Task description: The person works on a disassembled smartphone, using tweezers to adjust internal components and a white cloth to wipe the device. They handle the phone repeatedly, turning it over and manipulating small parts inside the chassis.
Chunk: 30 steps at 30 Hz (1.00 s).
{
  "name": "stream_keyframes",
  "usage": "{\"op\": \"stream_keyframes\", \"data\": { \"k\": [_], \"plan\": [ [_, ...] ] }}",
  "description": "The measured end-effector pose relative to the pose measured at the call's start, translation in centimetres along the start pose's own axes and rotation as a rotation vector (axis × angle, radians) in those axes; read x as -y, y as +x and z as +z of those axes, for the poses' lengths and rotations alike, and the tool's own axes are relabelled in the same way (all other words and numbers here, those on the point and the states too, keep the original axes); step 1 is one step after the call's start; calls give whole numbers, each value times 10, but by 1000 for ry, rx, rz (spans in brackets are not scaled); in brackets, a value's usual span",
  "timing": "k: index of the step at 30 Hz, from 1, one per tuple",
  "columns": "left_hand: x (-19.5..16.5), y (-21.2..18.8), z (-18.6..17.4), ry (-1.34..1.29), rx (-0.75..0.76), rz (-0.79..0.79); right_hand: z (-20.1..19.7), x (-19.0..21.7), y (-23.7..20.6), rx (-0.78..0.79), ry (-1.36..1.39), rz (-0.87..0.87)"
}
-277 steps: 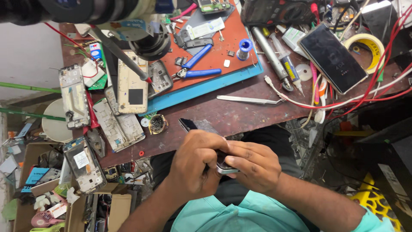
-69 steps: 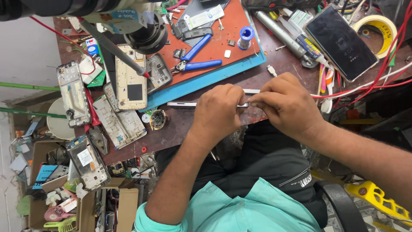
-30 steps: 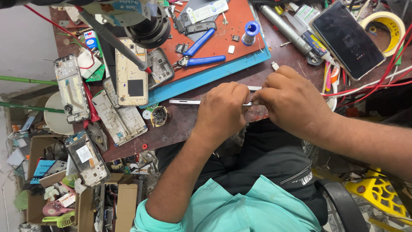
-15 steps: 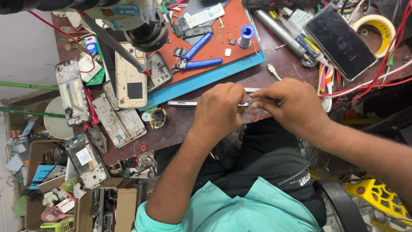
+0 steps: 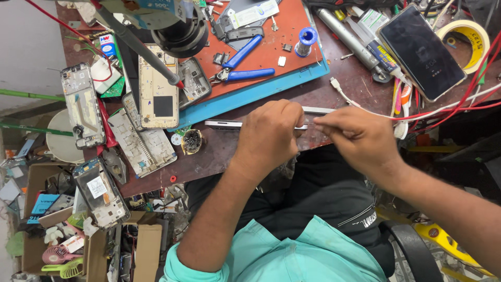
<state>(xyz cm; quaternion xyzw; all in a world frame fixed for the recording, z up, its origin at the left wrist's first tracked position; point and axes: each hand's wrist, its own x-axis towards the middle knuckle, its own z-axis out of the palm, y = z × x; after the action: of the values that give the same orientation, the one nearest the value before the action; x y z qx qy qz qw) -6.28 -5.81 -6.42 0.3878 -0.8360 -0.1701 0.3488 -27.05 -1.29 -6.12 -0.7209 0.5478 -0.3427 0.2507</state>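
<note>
**Technician:** Grip status, left hand (image 5: 271, 133): fingers curled down over a thin phone (image 5: 223, 124) standing on its edge at the front of the tabletop (image 5: 219, 156). The hand covers the middle of the phone; one silver end sticks out to the left of the knuckles.

**Inspector:** And the right hand?

**Technician:** Right hand (image 5: 360, 137): thumb and forefinger pinched narrow, meeting the left hand's fingertips at the phone's upper edge. Whether a small tool or part sits in that pinch cannot be told; it is too small to see. A second silver strip (image 5: 318, 110) shows just behind the two hands.

**Inspector:** Where is the phone relative to the rest of the bench?

**Technician:** It lies just in front of the blue mat (image 5: 261, 94), which carries an orange mat (image 5: 282, 31) on top. Blue-handled pliers (image 5: 242, 65) and a small blue spool (image 5: 306, 39) lie on the orange mat, well apart from the hands.

**Inspector:** Items to the left?

**Technician:** A small round dish of screws (image 5: 192, 141) sits near the phone's free end. Further left are several stripped phone frames (image 5: 141, 143) and one opened back panel (image 5: 157, 94). A red probe tip (image 5: 180, 83) rests at that panel's right edge.

**Inspector:** Items to the right?

**Technician:** A dark tablet (image 5: 421, 52) lies at the back, beside a roll of yellow tape (image 5: 467, 36). Red wires (image 5: 459, 107) run just beyond the right hand.
</note>
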Motion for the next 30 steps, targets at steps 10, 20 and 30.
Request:
{"op": "stream_keyframes", "data": {
  "k": [10, 20, 30],
  "plan": [
    [-1, 0, 1, 15, 19, -12, -19, 20, 21, 53, -311, -330],
    [0, 0, 2, 25, 37, -13, -15, 30, 31, 59, -381, -399],
    [1, -1, 3, 19, 38, -16, -15, 13, 39, 83, -298, -686]
  ]
}}
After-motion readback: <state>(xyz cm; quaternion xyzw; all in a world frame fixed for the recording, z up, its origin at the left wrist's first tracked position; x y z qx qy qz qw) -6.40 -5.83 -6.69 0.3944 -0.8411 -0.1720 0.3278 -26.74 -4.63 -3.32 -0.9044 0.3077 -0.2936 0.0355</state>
